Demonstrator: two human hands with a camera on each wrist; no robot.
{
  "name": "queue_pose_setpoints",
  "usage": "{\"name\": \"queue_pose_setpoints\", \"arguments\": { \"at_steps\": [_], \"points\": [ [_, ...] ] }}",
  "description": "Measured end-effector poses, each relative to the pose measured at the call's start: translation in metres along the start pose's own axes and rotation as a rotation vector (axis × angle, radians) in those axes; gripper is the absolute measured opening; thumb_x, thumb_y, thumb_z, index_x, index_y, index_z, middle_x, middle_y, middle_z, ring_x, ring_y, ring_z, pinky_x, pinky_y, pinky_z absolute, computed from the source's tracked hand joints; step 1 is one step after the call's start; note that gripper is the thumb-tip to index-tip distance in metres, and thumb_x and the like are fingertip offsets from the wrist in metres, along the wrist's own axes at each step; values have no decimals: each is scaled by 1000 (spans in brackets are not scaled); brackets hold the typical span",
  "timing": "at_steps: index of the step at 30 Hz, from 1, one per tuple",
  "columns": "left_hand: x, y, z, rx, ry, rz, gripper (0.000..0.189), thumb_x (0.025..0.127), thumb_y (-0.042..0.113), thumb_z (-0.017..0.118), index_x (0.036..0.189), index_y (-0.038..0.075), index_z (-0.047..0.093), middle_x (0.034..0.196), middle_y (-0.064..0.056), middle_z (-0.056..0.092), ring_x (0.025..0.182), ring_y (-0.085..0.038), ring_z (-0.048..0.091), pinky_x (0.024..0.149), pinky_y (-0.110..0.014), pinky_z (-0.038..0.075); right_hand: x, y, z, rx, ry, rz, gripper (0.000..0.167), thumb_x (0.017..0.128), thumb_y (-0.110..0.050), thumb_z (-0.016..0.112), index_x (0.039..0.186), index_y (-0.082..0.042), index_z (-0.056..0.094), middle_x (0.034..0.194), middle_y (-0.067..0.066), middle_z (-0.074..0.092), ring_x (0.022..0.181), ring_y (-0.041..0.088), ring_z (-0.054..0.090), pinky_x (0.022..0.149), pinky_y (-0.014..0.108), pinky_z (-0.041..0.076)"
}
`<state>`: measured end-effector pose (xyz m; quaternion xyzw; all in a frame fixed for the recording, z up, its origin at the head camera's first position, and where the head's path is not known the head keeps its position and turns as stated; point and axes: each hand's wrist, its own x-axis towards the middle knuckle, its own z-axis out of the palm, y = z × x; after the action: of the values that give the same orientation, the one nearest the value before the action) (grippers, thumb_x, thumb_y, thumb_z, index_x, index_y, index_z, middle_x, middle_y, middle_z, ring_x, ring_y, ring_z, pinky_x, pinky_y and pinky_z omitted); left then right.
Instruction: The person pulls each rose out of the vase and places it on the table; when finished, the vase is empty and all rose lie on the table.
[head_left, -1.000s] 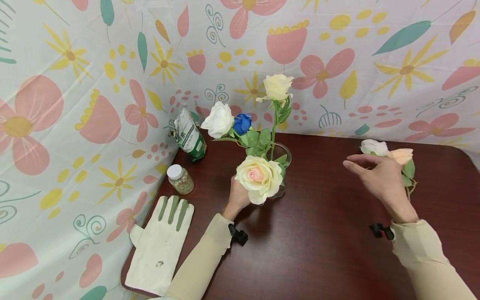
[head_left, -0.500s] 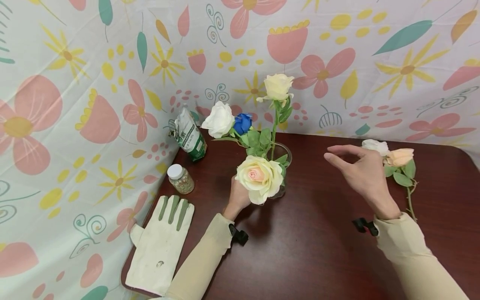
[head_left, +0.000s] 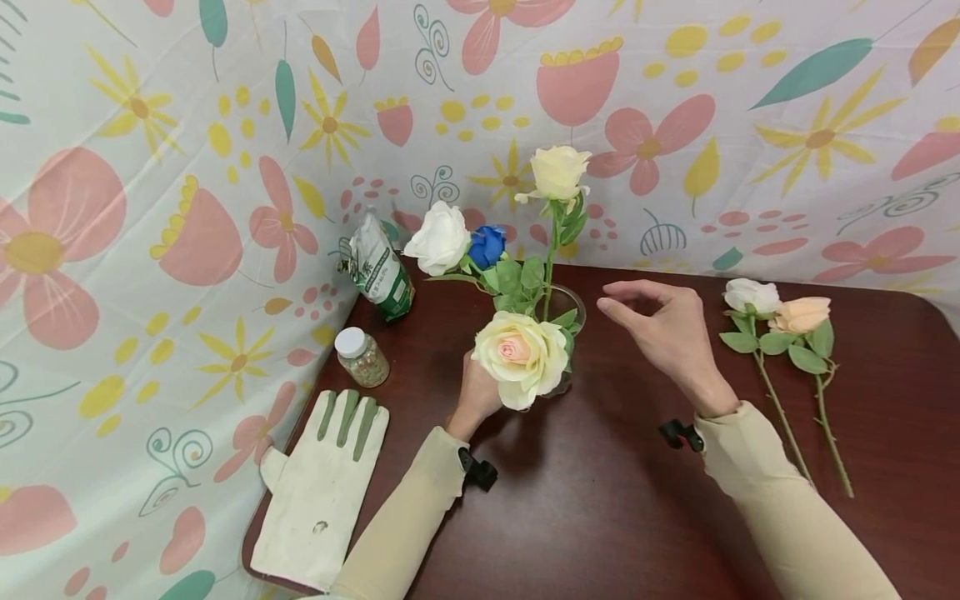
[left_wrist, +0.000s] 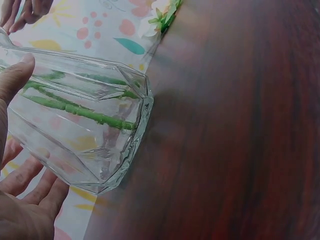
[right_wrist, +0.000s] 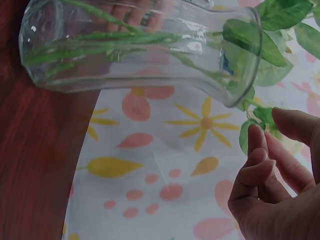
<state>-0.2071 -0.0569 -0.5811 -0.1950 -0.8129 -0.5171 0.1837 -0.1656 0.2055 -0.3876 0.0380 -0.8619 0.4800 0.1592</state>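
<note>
My left hand [head_left: 477,390] grips the clear glass vase [left_wrist: 107,95], its thumb on one side and its fingers on the other in the left wrist view. Green stems [right_wrist: 100,47] stand inside the glass. Above the vase spread a pale yellow rose with a pink heart [head_left: 521,358], a cream rose [head_left: 558,173], a white rose [head_left: 438,239] and a blue flower [head_left: 487,247]. My right hand [head_left: 671,337] holds nothing and hovers just right of the vase's rim, fingers loosely bent, thumb apart from the forefinger. The large yellow rose partly hides my left hand in the head view.
At the right lie a second white rose [head_left: 752,296] and a peach rose [head_left: 801,315], stems toward me. Along the left side stand a green-and-white bag [head_left: 382,275] and a white-lidded jar [head_left: 363,358]. A white glove [head_left: 318,492] lies at the table's left edge.
My right hand has moved left from over the two loose roses to beside the vase, leaving those roses uncovered. The left hand and the vase have stayed put.
</note>
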Motion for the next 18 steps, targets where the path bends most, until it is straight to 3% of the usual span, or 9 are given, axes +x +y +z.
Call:
{"name": "queue_pose_setpoints", "arguments": {
  "at_steps": [3,6,7,9,11,18],
  "points": [
    [1,5,-2,-65,12,11,42,91,26,86,126,4,75,115,-13,81,109,-23,78,95,-36,65,4,-1,8,22,-14,4,22,96,-30,86,113,-17,87,92,-39,73,91,-6,67,71,16,46],
    [3,27,-12,-112,13,28,41,93,24,84,124,-1,74,113,-18,80,106,-27,79,92,-41,67,10,-3,14,44,-32,8,22,96,-31,86,114,-18,87,94,-26,78,87,-3,65,68,17,46],
    [2,19,-8,-113,24,37,41,94,26,84,124,0,74,113,-16,80,106,-23,78,91,-37,66,11,-4,16,48,-40,10,23,96,-32,86,115,-18,87,95,-21,80,88,-2,65,68,17,46],
    [2,20,-9,-127,18,12,42,91,23,86,125,2,75,114,-16,80,107,-23,78,94,-38,66,16,-6,20,53,-52,14,25,96,-33,85,116,-18,86,98,-12,82,86,1,63,65,18,45],
    [0,8,-4,-125,26,-9,41,91,27,86,126,7,76,115,-10,81,109,-14,76,96,-32,64,21,-8,23,56,-63,33,25,97,-34,84,116,-18,86,100,-8,83,87,3,62,65,19,45],
    [-1,9,-4,-76,21,26,46,93,24,83,131,0,72,120,-16,80,112,-25,78,96,-38,66,42,-10,38,83,-80,71,27,99,-32,83,116,-12,86,103,-1,85,99,0,66,77,19,47]
  ]
}}
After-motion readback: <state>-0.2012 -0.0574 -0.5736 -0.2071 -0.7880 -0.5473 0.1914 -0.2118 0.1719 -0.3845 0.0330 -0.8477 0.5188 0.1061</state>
